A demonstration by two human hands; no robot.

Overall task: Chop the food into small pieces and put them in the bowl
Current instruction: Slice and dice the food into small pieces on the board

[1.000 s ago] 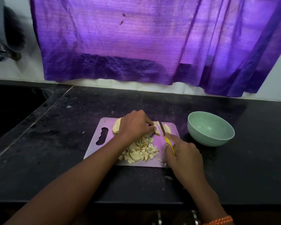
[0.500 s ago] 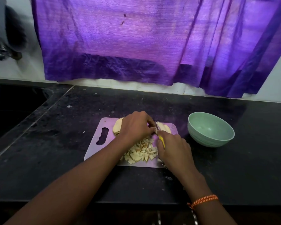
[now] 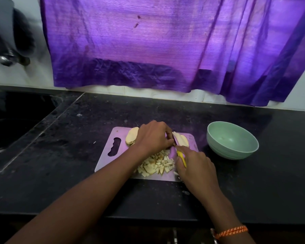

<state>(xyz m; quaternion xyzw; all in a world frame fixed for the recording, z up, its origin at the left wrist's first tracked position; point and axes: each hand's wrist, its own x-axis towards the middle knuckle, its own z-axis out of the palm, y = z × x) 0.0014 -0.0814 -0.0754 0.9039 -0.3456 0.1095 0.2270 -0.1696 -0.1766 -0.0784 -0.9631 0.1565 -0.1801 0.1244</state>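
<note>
Right hand [image 3: 195, 166] drew back slightly over black counter [image 3: 60, 155], purple curtain [image 3: 148, 46] behind.

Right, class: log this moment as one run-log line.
stage: chopping | left hand: holds slices | right hand: grips knife | chopped pieces: on cutting board | bowl: empty

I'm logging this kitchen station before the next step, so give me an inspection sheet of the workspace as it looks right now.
Surface: black stone counter, speckled with crumbs.
Job's things: cutting board holds sliced food, more slices and a pile of chopped pieces; green bowl looks empty.
Clutter: a few small scraps on the counter.
Grippers: left hand holds the food down; right hand grips the yellow-handled knife.
Cables: nothing seen.
Surroundings: purple curtain, sink, orange wristband.
</note>
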